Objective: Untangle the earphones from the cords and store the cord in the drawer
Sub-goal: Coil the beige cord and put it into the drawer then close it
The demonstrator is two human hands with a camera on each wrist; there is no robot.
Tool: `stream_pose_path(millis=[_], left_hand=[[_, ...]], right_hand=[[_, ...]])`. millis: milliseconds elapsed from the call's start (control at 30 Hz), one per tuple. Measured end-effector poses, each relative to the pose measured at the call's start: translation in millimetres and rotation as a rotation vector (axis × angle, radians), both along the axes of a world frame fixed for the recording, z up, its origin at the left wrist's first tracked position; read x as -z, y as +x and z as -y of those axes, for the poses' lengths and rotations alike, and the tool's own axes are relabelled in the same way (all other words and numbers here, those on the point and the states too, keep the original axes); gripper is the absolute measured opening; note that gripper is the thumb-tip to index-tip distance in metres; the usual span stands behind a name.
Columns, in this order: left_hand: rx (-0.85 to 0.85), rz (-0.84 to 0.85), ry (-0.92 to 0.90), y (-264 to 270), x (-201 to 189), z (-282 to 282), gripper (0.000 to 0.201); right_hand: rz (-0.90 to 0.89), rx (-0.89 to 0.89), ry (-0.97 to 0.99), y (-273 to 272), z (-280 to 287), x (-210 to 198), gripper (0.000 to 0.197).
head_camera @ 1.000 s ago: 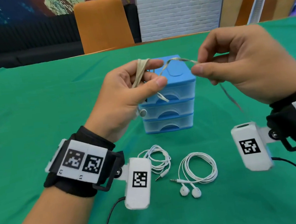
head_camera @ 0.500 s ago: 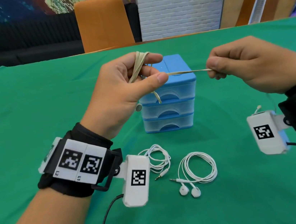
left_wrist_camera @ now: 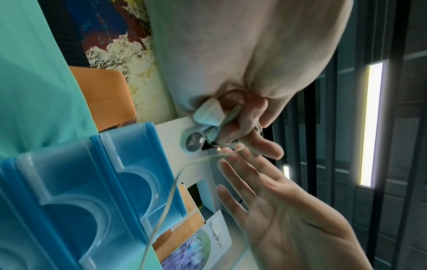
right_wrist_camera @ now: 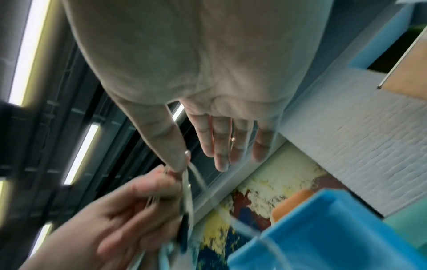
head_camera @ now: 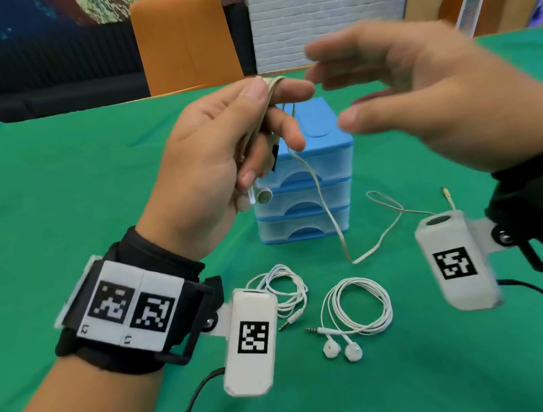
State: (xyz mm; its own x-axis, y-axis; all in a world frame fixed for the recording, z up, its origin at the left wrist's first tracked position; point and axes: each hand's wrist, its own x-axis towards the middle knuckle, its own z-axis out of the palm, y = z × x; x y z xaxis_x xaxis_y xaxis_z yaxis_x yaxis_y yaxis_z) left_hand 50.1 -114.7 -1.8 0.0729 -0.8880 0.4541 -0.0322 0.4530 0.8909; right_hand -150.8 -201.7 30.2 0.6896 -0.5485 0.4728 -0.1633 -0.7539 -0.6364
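Observation:
My left hand (head_camera: 271, 112) grips a beige earphone cord (head_camera: 321, 199) looped over its fingers, with an earbud (head_camera: 263, 197) poking out below the palm. In the left wrist view the earbud (left_wrist_camera: 196, 140) sits between the curled fingers. From there the cord hangs in front of the blue drawer unit (head_camera: 304, 174), runs across the green table and ends in its jack (head_camera: 447, 194). My right hand (head_camera: 334, 93) hovers blurred over the unit, fingers straight, beside the left fingertips. The right wrist view shows the right hand (right_wrist_camera: 208, 146) spread, thumb tip close to the cord (right_wrist_camera: 189, 191).
Two coiled white earphone sets lie on the green cloth in front of the drawers, one (head_camera: 284, 290) partly behind my left wrist camera, the other (head_camera: 355, 305) with its buds toward me. All three drawers are closed. An orange chair (head_camera: 184, 41) stands behind the table.
My right hand has let go of the taut cord end and opened, rising toward the left hand. The freed cord has dropped onto the table to the right of the drawers.

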Motion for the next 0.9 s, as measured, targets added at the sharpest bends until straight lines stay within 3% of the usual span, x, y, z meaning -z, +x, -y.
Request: stream_pose_path(millis=[67,167,300,400,600,767,900], left_hand=[[0.008,0.014,0.003,-3,1,-1,0.036],[0.003,0.024,0.013,-6,1,-2,0.034],[0.048,-0.040,0.014,-6,0,-4,0.035],[0.069,-0.112,0.001,-2,-3,-5,0.037],[0.037,-0.267,-0.043,-1,-2,-3,0.036],[-0.013,-0.041,-0.058,-6,4,0,0.043],[0.038,0.014,-0.066,-6,6,0,0.045]], right_hand=[[-0.092,-0.005,-0.036,15,-3,6,0.052],[-0.013,-0.129,0.012,34,-7,17,0.022],[0.118,-0.131,0.244,38,-12,25,0.028],[0.044,-0.068,0.334,33,-11,32,0.031],[-0.236,-0.078,0.157,31,-23,44,0.030],[-0.378,-0.085,0.011,29,-37,28,0.030],[-0.417,-0.098,-0.022,20,-40,18,0.030]])
